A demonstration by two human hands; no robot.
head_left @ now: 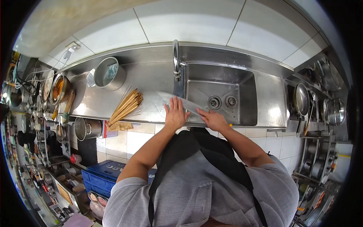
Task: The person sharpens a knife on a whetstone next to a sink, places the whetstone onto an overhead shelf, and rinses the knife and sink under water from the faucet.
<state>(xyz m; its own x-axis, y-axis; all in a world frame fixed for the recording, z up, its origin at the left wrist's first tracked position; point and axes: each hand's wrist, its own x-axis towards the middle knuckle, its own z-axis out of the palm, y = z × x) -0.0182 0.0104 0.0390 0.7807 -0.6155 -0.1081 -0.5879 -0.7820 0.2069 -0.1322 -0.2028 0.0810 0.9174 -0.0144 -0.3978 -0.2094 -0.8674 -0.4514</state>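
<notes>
My right hand (pixel 214 120) is closed around the yellow handle of a long knife. Its wide, pale blade (pixel 192 106) slants left over the sink's near left corner and onto the steel counter. My left hand (pixel 176 114) lies flat with fingers stretched out, against or beside the blade; whether it presses on the metal I cannot tell. Left of it, a loose bundle of wooden skewers (pixel 127 105) rests on the counter, a few thin dark ones among them.
Right of my hands is the steel sink (pixel 252 96), with a tap (pixel 176 62) at its left edge. A metal pot (pixel 110 73) and a bowl of orange liquid (pixel 59 90) stand on the left. Blue crates (pixel 99 178) sit below; pans (pixel 301 99) hang right.
</notes>
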